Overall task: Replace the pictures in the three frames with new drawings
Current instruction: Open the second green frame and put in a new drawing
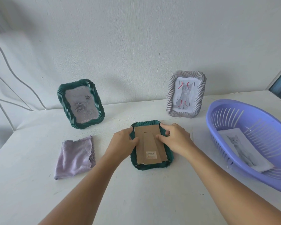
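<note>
A dark green frame (152,165) lies face down on the white worktop (39,184), its brown cardboard backing (150,143) facing up with the fold-out stand flat against it. The left hand (122,141) grips the frame's left edge, its fingers curled over the rim and thumb on the board. The right hand (173,138) rests on the upper right, its fingers (163,127) bent down onto the board's corner and the frame's rim; whether they are working a retaining tab is too small to tell.

Two other frames stand upright against the wall: a green frame with a rose picture (81,103) at left and a pale ribbed frame with a cat drawing (186,95) at right. Another cat drawing (243,147) lies in the lilac plastic basket (221,111) at the right. A folded lilac cloth (75,157) lies near the left hand.

The risks look modest but real. Prying the backing unevenly could crease the cardboard or bend a small tab. Because the front faces the worktop, sliding it under pressure could scuff the glazing. If the board lifts suddenly, the pane and picture may shift loose inside.

The only label is a white barcode sticker (151,154) near the board's lower edge; red characters beneath it look like "200", but are too blurred to confirm.
</note>
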Tool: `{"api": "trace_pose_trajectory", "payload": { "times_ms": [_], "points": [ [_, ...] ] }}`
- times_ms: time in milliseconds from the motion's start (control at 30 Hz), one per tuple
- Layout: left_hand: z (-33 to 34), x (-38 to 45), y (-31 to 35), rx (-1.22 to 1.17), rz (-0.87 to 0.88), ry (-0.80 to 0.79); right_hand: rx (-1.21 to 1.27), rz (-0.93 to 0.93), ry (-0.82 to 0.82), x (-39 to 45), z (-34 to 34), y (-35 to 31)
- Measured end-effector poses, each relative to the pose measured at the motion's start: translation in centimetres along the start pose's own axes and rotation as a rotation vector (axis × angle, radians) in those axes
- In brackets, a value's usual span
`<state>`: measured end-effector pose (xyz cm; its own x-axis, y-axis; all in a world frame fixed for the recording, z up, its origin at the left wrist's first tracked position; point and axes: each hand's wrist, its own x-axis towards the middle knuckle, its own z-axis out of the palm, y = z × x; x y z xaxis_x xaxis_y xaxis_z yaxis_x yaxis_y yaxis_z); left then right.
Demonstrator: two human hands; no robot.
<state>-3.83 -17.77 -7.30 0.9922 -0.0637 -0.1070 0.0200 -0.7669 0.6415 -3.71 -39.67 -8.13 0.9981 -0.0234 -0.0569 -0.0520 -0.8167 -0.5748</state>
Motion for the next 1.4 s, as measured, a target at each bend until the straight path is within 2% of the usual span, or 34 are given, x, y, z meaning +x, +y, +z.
{"api": "trace_pose_trajectory", "payload": {
  "times_ms": [333,767,1033,1400],
  "points": [
    [0.7,0.8,-0.9,-0.162,-0.049,0.019,0.116,0.081,0.0,0.5,0.4,0.2],
    [1.0,1.1,-1.4,-0.279,-0.091,0.004,0.146,0.105,-0.01,0.3,0.2,0.0],
    [1.3,0.7,-1.6,-0.304,-0.075,0.043,0.15,0.106,-0.013,0.2,0.2,0.0],
    [0.8,1.1,-1.4,-0.264,-0.067,-0.016,0.148,0.109,-0.024,0.1,-0.1,-0.2]
  ]
}}
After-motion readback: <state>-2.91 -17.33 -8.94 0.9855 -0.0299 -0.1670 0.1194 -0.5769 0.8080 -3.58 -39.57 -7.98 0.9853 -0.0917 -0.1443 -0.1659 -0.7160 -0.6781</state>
